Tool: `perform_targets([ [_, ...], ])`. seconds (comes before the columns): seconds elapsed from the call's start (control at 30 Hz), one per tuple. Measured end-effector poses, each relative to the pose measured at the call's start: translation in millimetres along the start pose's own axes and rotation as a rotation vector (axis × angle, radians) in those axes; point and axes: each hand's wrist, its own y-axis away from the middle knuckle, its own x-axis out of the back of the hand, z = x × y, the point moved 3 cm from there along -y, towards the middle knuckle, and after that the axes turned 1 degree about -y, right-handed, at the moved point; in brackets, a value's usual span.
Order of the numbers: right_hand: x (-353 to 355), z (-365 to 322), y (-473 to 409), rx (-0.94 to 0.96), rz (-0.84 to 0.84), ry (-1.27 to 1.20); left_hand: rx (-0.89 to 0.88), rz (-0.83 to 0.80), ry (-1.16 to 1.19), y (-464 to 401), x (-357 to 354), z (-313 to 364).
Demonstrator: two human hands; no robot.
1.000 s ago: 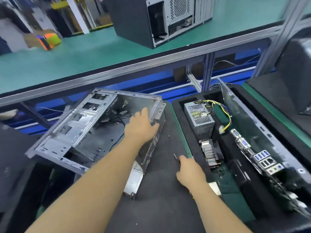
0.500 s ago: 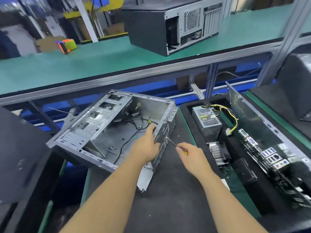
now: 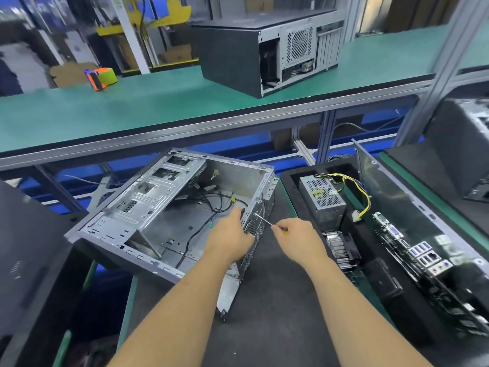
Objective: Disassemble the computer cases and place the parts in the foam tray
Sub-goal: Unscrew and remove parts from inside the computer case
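Observation:
An opened grey computer case lies on its side on the dark mat, with loose black cables inside. My left hand grips the case's rear wall near its vent holes. My right hand holds a thin screwdriver whose tip touches that rear wall. To the right stands the black foam tray, which holds a power supply with yellow wires, a heatsink and a motherboard.
A second, closed black case sits on the green upper shelf, with an orange and green tape dispenser to its left. Black panels stand at the left and at the far right.
My right hand picked the screwdriver up from the mat and brought its tip to the case's rear wall. My left hand slid down along that wall. The view tilted up.

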Motion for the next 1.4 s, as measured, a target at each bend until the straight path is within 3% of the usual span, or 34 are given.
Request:
perform_targets([
  [0.6,10,-3,-5,0.042,-0.113,-0.008,-0.014,-0.031,0.041,10,4,-6],
  [0.8,10,-11,5,0.029,-0.099,0.169,-0.028,-0.023,-0.045,20,5,-11],
  [0.97,20,-18,7,0.030,-0.162,0.150,-0.026,-0.016,-0.101,16,6,-5],
  [1.17,39,-6,4,0.092,-0.235,0.295,-0.040,-0.012,-0.137,16,6,-4],
  [1.3,47,1,4,0.084,-0.209,0.140,-0.034,-0.005,-0.123,16,6,-4],
  [1.4,50,18,7,-0.035,-0.106,-0.257,-0.026,0.000,-0.115,19,6,-5],
])
